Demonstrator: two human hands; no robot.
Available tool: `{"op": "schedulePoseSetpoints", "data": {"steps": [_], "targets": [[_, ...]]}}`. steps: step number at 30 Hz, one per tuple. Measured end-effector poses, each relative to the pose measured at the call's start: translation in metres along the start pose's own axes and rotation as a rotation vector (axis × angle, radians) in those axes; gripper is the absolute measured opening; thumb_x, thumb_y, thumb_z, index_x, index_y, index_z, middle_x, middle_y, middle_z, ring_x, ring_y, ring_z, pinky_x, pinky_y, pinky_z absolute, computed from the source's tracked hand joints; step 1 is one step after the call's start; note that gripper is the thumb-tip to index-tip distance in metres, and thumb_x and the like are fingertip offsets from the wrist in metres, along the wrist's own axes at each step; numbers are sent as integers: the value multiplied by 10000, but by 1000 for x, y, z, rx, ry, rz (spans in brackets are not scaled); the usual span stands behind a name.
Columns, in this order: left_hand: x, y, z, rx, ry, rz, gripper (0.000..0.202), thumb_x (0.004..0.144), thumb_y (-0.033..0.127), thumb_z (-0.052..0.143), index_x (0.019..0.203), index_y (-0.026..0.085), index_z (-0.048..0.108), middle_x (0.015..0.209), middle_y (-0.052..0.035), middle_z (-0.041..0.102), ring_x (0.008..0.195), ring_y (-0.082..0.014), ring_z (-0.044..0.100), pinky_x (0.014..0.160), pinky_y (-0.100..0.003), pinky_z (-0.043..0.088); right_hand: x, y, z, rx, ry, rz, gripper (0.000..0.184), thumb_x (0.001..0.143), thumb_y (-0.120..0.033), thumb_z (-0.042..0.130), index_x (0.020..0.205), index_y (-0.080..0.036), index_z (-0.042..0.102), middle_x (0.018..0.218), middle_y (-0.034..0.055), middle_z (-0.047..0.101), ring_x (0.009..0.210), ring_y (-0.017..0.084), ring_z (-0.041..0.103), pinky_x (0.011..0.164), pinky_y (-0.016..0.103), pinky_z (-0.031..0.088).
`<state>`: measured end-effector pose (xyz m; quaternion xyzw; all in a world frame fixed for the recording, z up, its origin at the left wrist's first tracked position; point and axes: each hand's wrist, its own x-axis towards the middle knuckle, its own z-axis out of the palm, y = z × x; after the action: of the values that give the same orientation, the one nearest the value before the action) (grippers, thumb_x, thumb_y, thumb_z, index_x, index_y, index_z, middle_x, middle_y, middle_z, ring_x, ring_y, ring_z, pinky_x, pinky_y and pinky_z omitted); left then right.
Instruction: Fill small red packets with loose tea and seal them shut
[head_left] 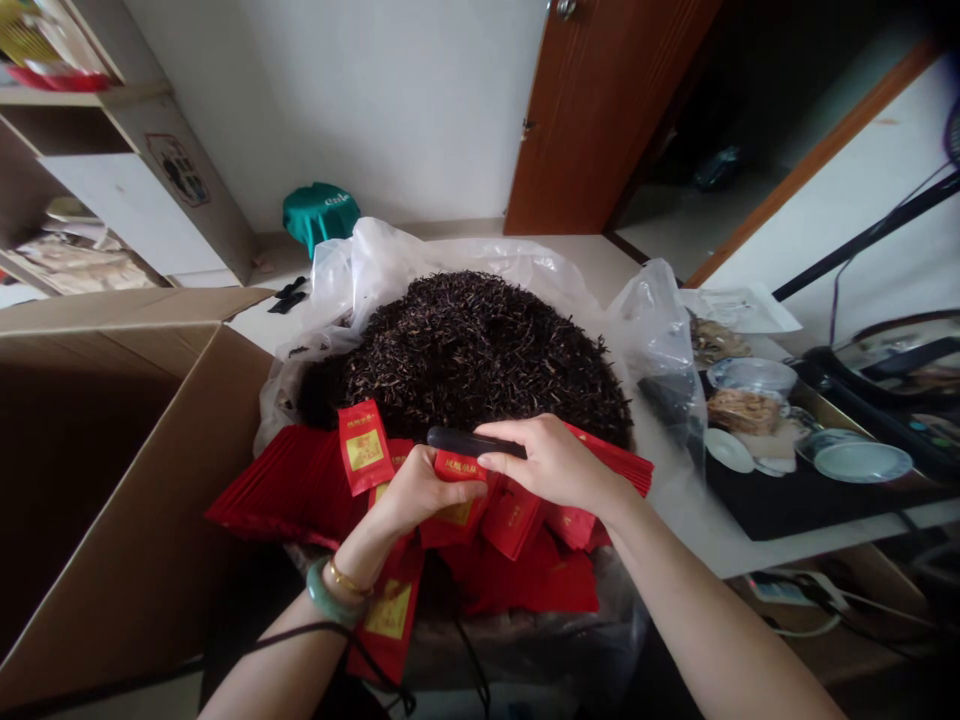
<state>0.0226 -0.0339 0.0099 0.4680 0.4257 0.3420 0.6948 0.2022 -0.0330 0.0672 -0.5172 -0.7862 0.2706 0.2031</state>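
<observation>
My left hand (421, 490) pinches a small red tea packet (459, 508) with gold print and a yellow label. My right hand (551, 462) grips a black handheld sealer (454, 441), which lies across the packet's top edge. Just behind both hands rises a large heap of dark, twisted tea leaves (480, 340) in a clear plastic bag (651, 310). Rows of red packets (281, 485) are packed at the left front. One loose packet (365, 447) leans upright beside my left hand, and more packets (517, 515) lie beneath my hands.
An open cardboard box (142, 480) stands close on the left. To the right, a table (795, 515) carries a lidded bowl (750, 378), small dishes and a black appliance. Dark cords run below my left forearm. A green-covered stool (321, 212) and a brown door (592, 120) are behind.
</observation>
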Motion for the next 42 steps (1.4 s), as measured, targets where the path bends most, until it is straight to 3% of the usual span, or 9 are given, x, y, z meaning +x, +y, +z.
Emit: {"op": "schedulePoseSetpoints", "data": {"steps": [10, 18, 24, 32, 37, 40, 42], "targets": [[0, 7, -5, 49, -7, 71, 414, 563, 289, 856, 931, 127, 756, 876, -71, 768, 797, -217, 700, 783, -294, 538, -3, 10, -9, 125, -100, 33, 464, 768, -350, 694, 1204, -199, 644, 1141, 80, 711, 1026, 261, 677, 867, 360, 537], [0, 2, -1, 38, 14, 27, 355, 526, 323, 870, 807, 134, 763, 798, -61, 763, 683, -194, 684, 691, -296, 547, 0, 9, -2, 186, -34, 24, 314, 795, -292, 680, 1099, -216, 705, 1069, 41, 740, 976, 237, 701, 862, 329, 546], [-2, 3, -1, 62, 24, 33, 358, 559, 343, 848, 828, 125, 757, 834, -72, 765, 697, -189, 678, 676, -275, 533, 0, 3, -4, 69, -14, 31, 299, 794, -241, 687, 1090, -212, 716, 1057, 52, 741, 969, 249, 704, 868, 333, 542], [3, 8, -6, 58, 176, 102, 384, 492, 388, 865, 748, 133, 735, 763, -46, 752, 729, -204, 675, 690, -277, 536, 0, 8, -3, 128, -51, 34, 297, 815, -261, 648, 1103, -210, 696, 1077, 50, 737, 977, 237, 694, 857, 326, 530], [2, 7, -4, -48, 215, 103, 391, 504, 406, 861, 741, 135, 710, 682, -25, 723, 643, -180, 663, 632, -271, 536, 4, 19, 3, 341, 11, 51, 510, 768, -344, 679, 1243, -190, 573, 1174, 90, 677, 1068, 242, 640, 927, 380, 498], [0, 4, -1, -74, 260, 89, 364, 532, 402, 846, 726, 134, 695, 657, -22, 711, 570, -148, 634, 572, -247, 517, 7, 19, 13, 475, 108, 147, 733, 693, -314, 732, 1352, -182, 440, 1043, 85, 685, 950, 224, 662, 858, 381, 519], [-1, 3, 2, -43, 275, 109, 320, 554, 389, 833, 689, 133, 697, 645, -24, 709, 555, -132, 617, 561, -229, 500, 8, 16, 19, 552, 113, 173, 786, 674, -273, 735, 1376, -184, 391, 951, 57, 682, 868, 202, 665, 799, 358, 529]]}}
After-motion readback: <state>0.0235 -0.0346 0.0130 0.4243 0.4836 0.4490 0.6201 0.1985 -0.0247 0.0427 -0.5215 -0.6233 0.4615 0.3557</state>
